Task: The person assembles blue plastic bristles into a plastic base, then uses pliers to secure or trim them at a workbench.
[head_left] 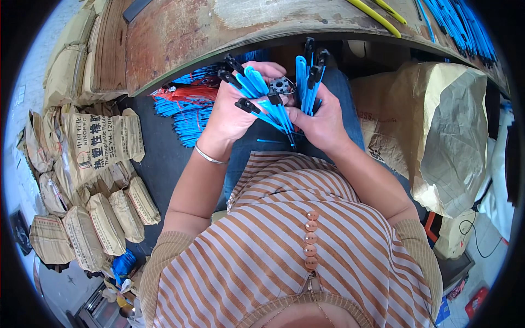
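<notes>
Just below the table edge, both my hands are closed around slim blue plastic strips with black ends. A fanned bunch of blue strips (pixel 256 82) sits in my left hand (pixel 228 112), its black ends pointing up and to the left. My right hand (pixel 322 120) grips more blue strips (pixel 301 74), which stand nearly upright. Between the two bunches shows a small dark gear-shaped piece (pixel 281 85); what it belongs to is hidden. A few strips point down between my hands, and my right thumb lies against them.
A worn wooden table (pixel 180 33) curves across the far side, bearing yellow handles (pixel 377 15) and blue strips (pixel 462 27). Bundled blue strips (pixel 191 123) with red ones (pixel 188 94) lie beyond my left forearm. An opened paper sack (pixel 451 136) stands right; folded sacks (pixel 90 218) fill the left.
</notes>
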`<state>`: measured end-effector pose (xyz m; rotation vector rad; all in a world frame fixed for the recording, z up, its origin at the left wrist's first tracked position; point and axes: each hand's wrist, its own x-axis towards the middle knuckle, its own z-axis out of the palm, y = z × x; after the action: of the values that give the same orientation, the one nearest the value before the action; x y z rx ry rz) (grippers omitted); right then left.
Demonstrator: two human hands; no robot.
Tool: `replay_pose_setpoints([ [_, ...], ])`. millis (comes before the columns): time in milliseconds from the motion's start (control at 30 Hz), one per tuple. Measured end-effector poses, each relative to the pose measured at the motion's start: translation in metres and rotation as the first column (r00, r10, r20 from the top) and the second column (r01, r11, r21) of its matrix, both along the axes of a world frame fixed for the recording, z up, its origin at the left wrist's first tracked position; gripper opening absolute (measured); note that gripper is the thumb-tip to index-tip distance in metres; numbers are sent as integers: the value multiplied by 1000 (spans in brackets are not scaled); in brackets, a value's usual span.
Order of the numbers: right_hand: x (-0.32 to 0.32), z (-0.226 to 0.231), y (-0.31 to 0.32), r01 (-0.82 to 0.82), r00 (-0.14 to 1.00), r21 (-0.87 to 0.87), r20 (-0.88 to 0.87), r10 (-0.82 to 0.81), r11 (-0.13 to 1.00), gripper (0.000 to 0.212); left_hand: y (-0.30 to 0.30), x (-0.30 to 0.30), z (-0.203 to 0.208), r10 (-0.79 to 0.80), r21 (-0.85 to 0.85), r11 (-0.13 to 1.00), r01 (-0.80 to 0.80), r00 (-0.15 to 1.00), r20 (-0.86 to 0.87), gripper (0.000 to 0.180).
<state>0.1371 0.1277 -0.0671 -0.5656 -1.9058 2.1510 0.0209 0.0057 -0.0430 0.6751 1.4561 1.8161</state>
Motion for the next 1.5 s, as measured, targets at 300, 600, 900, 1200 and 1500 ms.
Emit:
replay_pose_setpoints([
  [300,20,-7,52,-324,944,-208,-133,301,923,23,-3,8,15,-94,-77,994,74,947,-308,31],
  [600,-23,55,74,-789,596,-31,200,777,613,12,-2,8,21,-202,-75,979,189,943,-263,33],
  [900,1,39,51,-436,900,-32,15,436,900,19,-5,11,18,-136,-137,985,102,954,-269,34],
  [1200,1,30,55,-447,892,-45,59,449,893,19,-5,3,15,-248,-73,969,237,906,-342,33],
  [1500,-8,28,67,-554,828,-45,78,556,831,25,-4,21,23,-131,-45,990,130,991,-24,36],
])
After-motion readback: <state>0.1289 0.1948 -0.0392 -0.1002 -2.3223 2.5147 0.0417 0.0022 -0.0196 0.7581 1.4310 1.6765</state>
